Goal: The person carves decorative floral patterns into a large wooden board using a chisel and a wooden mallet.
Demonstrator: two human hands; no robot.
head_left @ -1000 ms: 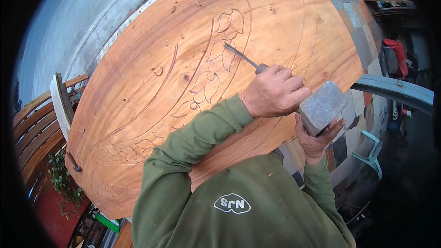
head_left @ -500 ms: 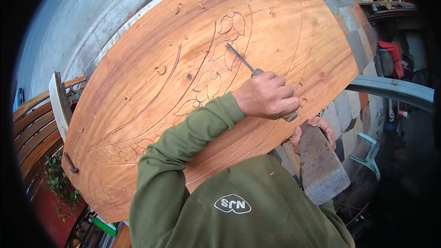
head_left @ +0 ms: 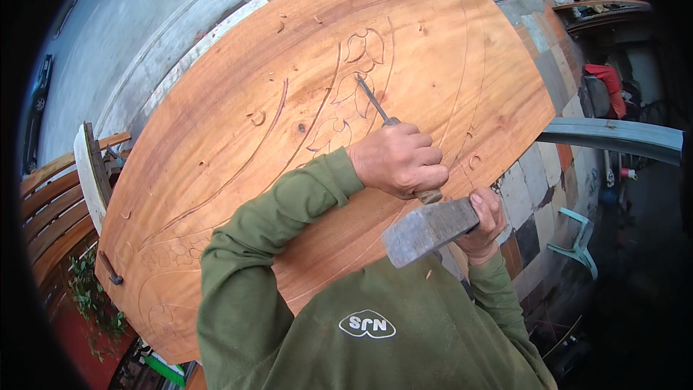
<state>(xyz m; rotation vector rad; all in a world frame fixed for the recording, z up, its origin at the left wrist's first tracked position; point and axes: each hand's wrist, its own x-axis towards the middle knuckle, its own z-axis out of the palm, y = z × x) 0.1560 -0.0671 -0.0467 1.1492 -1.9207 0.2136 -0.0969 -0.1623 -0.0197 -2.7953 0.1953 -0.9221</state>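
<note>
My left hand (head_left: 398, 160) is wrapped round the handle of a chisel (head_left: 372, 100), whose steel tip rests on a carved leaf outline in the upper middle of a large wooden panel (head_left: 213, 130). My right hand (head_left: 484, 224) grips a grey block (head_left: 426, 231), stone-like or worn metal, with fingers over its right end. The block lies just below the chisel handle's butt; I cannot tell whether they touch. Carved curves and drawn floral outlines run across the panel, with loose curled shavings on it.
Beyond the panel are a grey paved surface (head_left: 137, 22) and a slatted wooden piece (head_left: 58, 202) beside a plant (head_left: 94, 296). At right are a metal beam (head_left: 613, 141), patchwork tiles (head_left: 523, 195), a pale blue plastic piece (head_left: 581, 245) and red cloth (head_left: 613, 90) among clutter.
My left hand and chisel handle have shifted leftward. The block first dropped and tilted, then came up and leftward to just below the handle's butt. The view has shifted slightly.
</note>
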